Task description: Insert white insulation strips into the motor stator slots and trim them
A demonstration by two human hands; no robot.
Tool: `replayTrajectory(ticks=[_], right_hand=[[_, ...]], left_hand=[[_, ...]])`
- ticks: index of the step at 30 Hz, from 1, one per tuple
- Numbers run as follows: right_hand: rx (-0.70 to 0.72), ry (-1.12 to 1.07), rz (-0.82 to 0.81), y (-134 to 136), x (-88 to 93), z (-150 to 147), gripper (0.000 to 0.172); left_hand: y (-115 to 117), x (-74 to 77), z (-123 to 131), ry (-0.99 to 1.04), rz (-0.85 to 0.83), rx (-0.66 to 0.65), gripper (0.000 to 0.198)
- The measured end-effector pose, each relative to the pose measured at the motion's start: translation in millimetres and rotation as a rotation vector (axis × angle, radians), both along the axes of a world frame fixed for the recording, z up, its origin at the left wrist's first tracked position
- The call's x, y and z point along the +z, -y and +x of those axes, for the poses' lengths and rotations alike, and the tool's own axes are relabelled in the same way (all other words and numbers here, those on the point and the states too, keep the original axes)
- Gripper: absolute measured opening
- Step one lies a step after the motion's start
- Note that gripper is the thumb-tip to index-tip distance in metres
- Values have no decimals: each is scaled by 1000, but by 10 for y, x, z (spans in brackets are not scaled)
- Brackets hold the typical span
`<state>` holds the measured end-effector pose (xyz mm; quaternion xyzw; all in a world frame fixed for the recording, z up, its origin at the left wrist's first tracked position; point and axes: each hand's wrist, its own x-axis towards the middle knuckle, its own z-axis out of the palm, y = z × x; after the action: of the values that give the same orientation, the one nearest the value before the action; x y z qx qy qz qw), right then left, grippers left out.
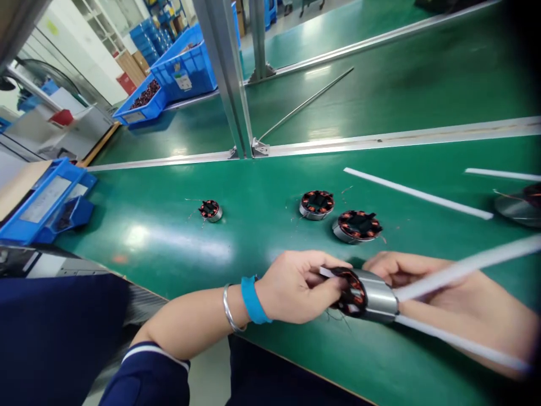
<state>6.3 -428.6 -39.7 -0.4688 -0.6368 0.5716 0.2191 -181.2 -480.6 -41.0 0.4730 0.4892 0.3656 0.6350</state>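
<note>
Between my two hands, above the front of the green bench, is a motor stator (376, 296) with a bare metal ring and copper windings. My left hand (302, 285) pinches its wound end, thumb and fingers closed on the edge. A short white tip shows by the left fingers. My right hand (443, 299) is wrapped round the far side of the stator, its fingers partly hidden behind it. Two lengths of white strip (473, 268) run from the stator's right end across the right hand and wrist. Thin loose wires hang below the windings.
More stators lie on the green bench (147, 208): a small one (210, 211), two larger ones (316, 204), and another (522, 203) at the right edge. White strips (418, 193) lie behind. A metal post (228, 79) rises from a rail. Blue bins (186, 73) stand left.
</note>
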Motion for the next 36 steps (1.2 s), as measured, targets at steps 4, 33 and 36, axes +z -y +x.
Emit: replayTrajectory(ticks=[4,33,36], right_hand=[[52,-145,35,49,-85,35,42],[12,138,406,-728,456,273,29],[342,-1,268,-404,574,465,24]], left_hand=[[-6,-1,2,20,62,7,27],[-164,98,-90,468,-251,3,32],[-147,70,-68,456,-270,-43,35]])
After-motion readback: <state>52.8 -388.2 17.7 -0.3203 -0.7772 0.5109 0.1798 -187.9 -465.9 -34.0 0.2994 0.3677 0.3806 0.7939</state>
